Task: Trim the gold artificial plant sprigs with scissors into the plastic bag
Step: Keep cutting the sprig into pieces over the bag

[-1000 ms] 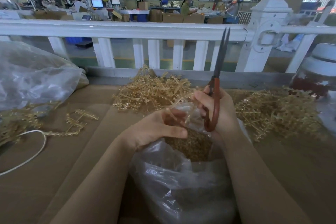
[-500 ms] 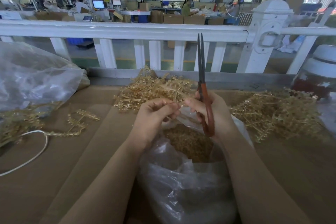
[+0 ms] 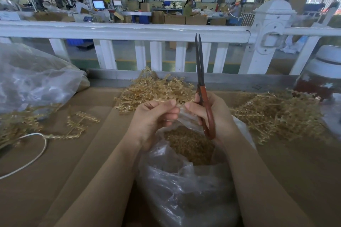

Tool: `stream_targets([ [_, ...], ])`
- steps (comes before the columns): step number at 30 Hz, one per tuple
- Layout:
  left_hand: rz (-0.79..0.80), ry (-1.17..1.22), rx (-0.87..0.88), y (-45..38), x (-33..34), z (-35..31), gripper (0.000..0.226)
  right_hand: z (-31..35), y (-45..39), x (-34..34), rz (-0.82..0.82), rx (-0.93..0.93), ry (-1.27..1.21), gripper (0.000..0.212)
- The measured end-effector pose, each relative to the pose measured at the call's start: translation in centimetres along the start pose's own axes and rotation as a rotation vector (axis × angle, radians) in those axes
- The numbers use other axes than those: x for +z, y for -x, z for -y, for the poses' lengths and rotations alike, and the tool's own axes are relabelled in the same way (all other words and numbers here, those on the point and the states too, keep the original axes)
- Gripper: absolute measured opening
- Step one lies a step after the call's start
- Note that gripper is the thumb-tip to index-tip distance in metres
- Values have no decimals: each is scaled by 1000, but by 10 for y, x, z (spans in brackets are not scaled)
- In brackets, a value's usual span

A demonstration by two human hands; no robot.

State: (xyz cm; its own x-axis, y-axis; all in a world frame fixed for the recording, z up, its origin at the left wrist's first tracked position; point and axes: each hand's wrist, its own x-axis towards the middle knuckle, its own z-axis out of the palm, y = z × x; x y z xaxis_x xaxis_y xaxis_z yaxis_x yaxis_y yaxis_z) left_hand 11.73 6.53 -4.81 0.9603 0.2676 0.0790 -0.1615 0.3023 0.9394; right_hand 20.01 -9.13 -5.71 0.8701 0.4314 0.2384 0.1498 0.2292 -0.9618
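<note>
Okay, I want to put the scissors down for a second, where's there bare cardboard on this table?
Bare cardboard lies left of the plastic bag, between the left forearm and the white cord, and also near right, below the right sprig pile. It is crowded behind the hands, by the centre sprig pile.

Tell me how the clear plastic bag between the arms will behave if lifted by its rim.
The plastic bag looks thin and crumpled, so probably floppy. The gold trimmings inside would likely sag it downward, though they seem light.

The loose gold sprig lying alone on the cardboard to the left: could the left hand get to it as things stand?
Probably yes. The loose sprig lies in the open on the cardboard, nothing over it, but the left hand is pinching something small over the plastic bag and must free itself first.
</note>
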Motion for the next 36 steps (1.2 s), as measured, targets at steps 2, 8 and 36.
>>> stream_targets([
  [2, -2, -9, 0, 1, 1, 0, 13, 1, 0, -1, 8, -4, -13, 29],
  [8, -30, 2, 16, -2, 3, 4, 21, 0, 1, -5, 83, 3, -7, 35],
  [36, -41, 30, -20, -7, 0, 13, 16, -6, -3, 0, -63, -83, 496, 38],
])
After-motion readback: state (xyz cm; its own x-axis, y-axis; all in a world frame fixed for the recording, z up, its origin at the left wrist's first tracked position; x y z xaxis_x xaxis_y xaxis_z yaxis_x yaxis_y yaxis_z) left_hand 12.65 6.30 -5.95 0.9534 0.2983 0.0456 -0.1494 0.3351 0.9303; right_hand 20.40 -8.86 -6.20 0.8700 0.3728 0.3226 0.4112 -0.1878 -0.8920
